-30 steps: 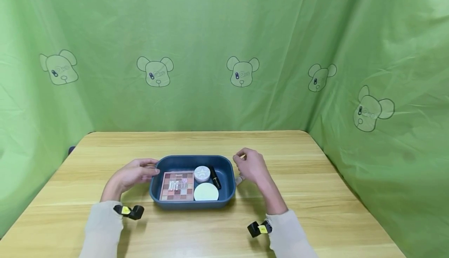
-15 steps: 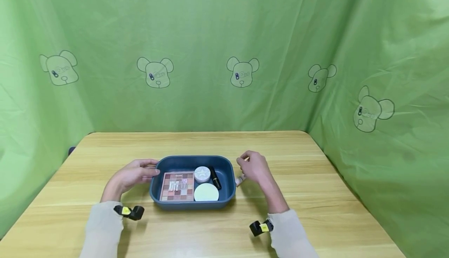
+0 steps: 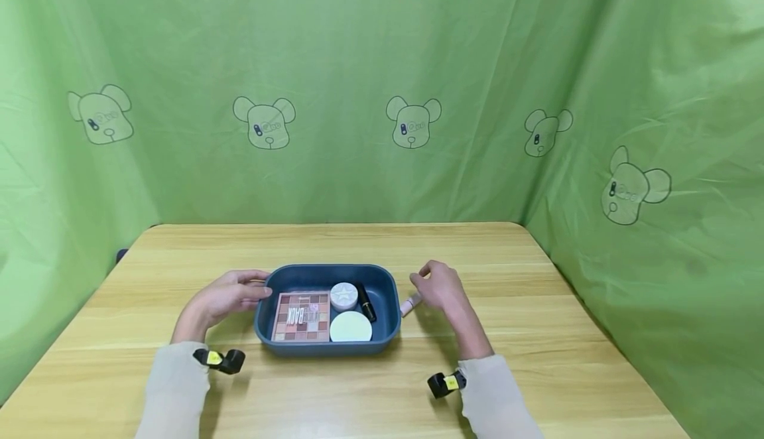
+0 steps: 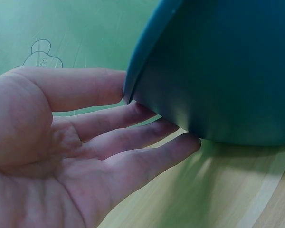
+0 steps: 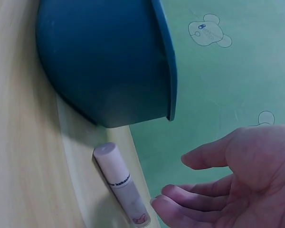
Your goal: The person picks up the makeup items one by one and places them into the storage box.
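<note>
A dark blue open box (image 3: pixel 316 350) stands on the table. My left hand (image 3: pixel 229 293) holds its left end, thumb at the rim and fingers against the outer wall. Inside lie an eyeshadow palette (image 3: pixel 301 317), a white round tub (image 3: pixel 343 296) with a star on its lid, a white round compact (image 3: pixel 351 327) and a black lipstick-like tube (image 3: pixel 366 303). Beside the box's right end lies a pale pink cosmetic tube (image 5: pixel 116 175), perhaps lip gloss. My right hand (image 3: pixel 440 284) hovers near that tube, fingers loosely bent, thumb apart, nothing between them.
The wooden table (image 3: pixel 525 353) ends at a green curtain (image 3: pixel 334 180) printed with bear heads, behind and at both sides. A black wrist camera (image 3: pixel 219 361) sits on the left sleeve, another camera (image 3: pixel 444 384) on the right one.
My right hand has drawn away from the box, to the right and slightly nearer me, so more of the pink tube shows. My left hand and the box stay where they were.
</note>
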### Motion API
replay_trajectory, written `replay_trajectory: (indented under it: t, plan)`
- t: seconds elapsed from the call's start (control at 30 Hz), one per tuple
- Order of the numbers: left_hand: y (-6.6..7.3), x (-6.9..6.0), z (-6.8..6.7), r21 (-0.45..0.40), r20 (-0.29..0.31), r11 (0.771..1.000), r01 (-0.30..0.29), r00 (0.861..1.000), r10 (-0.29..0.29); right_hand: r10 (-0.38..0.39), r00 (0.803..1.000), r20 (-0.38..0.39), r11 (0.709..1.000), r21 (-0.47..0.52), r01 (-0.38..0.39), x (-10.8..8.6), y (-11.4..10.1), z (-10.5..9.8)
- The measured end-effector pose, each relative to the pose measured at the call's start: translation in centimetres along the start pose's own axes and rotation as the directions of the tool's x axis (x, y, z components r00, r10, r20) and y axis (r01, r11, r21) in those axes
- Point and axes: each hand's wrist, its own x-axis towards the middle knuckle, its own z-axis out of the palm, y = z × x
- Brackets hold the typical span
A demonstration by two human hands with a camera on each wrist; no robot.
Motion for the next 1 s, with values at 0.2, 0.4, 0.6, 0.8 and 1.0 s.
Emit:
replay_trajectory:
  t: [0.2,0.4,0.6,0.8,1.0]
  plan:
    - [-0.1,0.0,-0.1,0.002,0.001,1.000,0.001,1.000,-0.001,0.032,0.999,0.028,0.999,-0.039,-0.031,0.1,0.4,0.2]
    - [0.0,-0.1,0.1,-0.001,-0.005,1.000,-0.001,1.000,0.001,0.081,0.994,0.073,0.996,-0.050,-0.078,0.0,0.7,0.6]
    - [0.1,-0.1,0.2,-0.006,-0.008,1.000,0.005,1.000,-0.005,0.153,0.981,0.119,0.986,-0.084,-0.144,0.0,0.8,1.0]
    - [0.2,0.0,0.2,-0.003,-0.022,1.000,0.021,1.000,-0.021,0.175,0.972,0.156,0.980,-0.127,-0.156,0.0,1.0,1.3]
    - [0.2,0.0,0.2,-0.005,-0.019,1.000,0.022,1.000,-0.022,0.166,0.975,0.148,0.980,-0.134,-0.146,0.1,1.1,1.6]
